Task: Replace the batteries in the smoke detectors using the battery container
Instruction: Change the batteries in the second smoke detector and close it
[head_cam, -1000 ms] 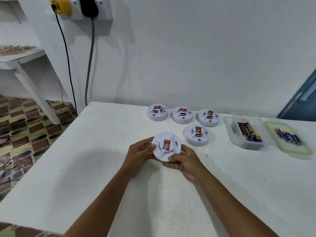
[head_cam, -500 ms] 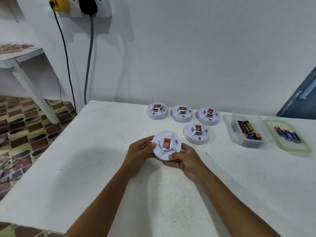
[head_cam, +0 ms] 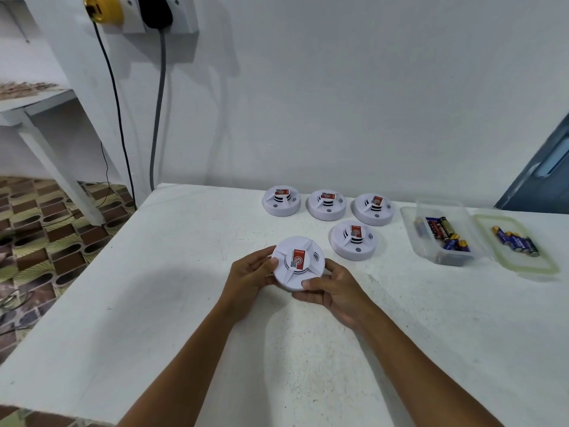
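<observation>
A round white smoke detector (head_cam: 298,262) with a red label is held between both hands just above the white table (head_cam: 154,303). My left hand (head_cam: 250,277) grips its left rim; my right hand (head_cam: 334,292) grips its lower right rim, thumb on the edge. Behind it lie several more detectors: three in a row (head_cam: 281,201), (head_cam: 326,204), (head_cam: 373,208) and one nearer (head_cam: 354,240). A clear battery container (head_cam: 443,234) with several batteries stands at right, its lid (head_cam: 517,245) beside it carrying several blue batteries (head_cam: 515,241).
The table's left edge drops to a patterned floor (head_cam: 46,241). Two cables (head_cam: 157,118) hang from a wall socket behind the table's far left corner. A white shelf (head_cam: 34,100) stands at left. A blue door (head_cam: 542,177) is at far right.
The detector in my hands has turned slightly, its label rotating; both hands stay at its rim. Nothing else on the table has moved.
</observation>
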Motion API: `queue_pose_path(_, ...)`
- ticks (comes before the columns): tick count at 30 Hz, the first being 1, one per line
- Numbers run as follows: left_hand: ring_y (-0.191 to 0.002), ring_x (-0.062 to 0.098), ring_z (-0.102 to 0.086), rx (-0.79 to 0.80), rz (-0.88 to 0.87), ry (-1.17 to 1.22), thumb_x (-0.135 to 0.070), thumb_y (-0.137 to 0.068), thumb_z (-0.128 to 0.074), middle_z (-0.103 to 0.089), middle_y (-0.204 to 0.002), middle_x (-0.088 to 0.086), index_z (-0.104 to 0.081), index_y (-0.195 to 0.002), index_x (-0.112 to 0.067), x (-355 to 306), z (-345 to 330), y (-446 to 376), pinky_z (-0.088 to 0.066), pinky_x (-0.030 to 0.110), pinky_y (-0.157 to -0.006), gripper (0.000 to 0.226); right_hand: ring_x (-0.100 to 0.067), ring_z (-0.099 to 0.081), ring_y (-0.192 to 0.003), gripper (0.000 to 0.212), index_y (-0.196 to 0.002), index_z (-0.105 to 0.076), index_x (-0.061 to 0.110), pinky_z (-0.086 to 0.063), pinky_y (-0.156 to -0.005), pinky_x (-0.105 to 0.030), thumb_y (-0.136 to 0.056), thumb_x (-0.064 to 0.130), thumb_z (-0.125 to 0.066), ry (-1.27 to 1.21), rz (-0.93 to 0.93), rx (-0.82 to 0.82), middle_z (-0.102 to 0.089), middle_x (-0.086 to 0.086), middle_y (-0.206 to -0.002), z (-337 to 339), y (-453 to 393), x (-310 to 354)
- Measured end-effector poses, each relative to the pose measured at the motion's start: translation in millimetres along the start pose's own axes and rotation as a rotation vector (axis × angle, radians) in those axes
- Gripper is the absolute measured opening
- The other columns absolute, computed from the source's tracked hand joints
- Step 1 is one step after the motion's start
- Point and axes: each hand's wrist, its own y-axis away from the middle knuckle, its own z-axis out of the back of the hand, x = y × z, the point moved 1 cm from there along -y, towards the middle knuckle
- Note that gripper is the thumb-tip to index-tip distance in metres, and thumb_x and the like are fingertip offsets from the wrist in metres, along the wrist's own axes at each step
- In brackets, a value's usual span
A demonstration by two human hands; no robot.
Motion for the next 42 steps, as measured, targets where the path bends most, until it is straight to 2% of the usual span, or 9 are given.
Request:
queue_pose_path(3,-0.106,0.026,-0.067,-0.014,0.002,0.016,-0.021,-0.087,-0.058,-0.071,-0.115,0.004,-0.064,-0.118,-0.015,1.0,1.6,-0.7,-0.057,0.035,-0.082,0.033,-0.040,-0.061,-0.112,0.042,-0.125,-0.055,-0.002,-0.049,-0.097,-0.052,-0.085,0.013,-0.062,-0.150,-0.031,0.045,-0.063,-0.025,-0.121,3.6,1.9,1.8)
queue_pose_path(5,-0.106,0.026,-0.067,-0.025,0.010,0.015,-0.020,-0.089,-0.058,-0.071,-0.115,0.004,-0.064,-0.119,-0.015,2.5,2.6,-1.4,-0.057,0.035,-0.083,0.031,-0.040,-0.061,-0.113,0.043,-0.125,-0.056,-0.002,-0.050,-0.097,-0.050,-0.089,0.021,-0.056,-0.259,-0.062,0.036,-0.062,-0.027,-0.122,7.0,1.4,2.0)
queue_pose_path(11,-0.107,0.026,-0.066,-0.045,0.019,-0.002,-0.017,-0.092,-0.055,-0.070,-0.117,0.006,-0.063,-0.121,-0.012,4.1,3.0,-2.5,-0.056,0.040,-0.086,0.030,-0.042,-0.057,-0.117,0.047,-0.128,-0.052,-0.006,-0.049,-0.098,-0.052,-0.088,0.018,-0.055,-0.254,-0.070,0.038,-0.060,-0.030,-0.124,8.5,0.3,1.3)
queue_pose_path(18,-0.104,0.024,-0.068,-0.070,0.033,0.009,-0.014,-0.094,-0.053,-0.072,-0.112,0.001,-0.067,-0.113,-0.017,2.5,0.9,-2.4,-0.057,0.033,-0.080,0.024,-0.043,-0.057,-0.117,0.048,-0.129,-0.052,-0.007,-0.049,-0.097,-0.052,-0.088,0.018,-0.056,-0.271,-0.063,0.046,-0.059,-0.030,-0.124,9.0,-1.0,0.9)
queue_pose_path(42,-0.106,0.026,-0.067,-0.083,0.037,0.013,-0.012,-0.094,-0.053,-0.071,-0.114,0.005,-0.067,-0.115,-0.014,3.8,1.9,-1.7,-0.056,0.042,-0.088,0.024,-0.041,-0.060,-0.114,0.045,-0.127,-0.053,-0.005,-0.049,-0.097,-0.052,-0.088,0.017,-0.055,-0.281,-0.058,0.058,-0.061,-0.028,-0.122,8.1,1.4,1.2)
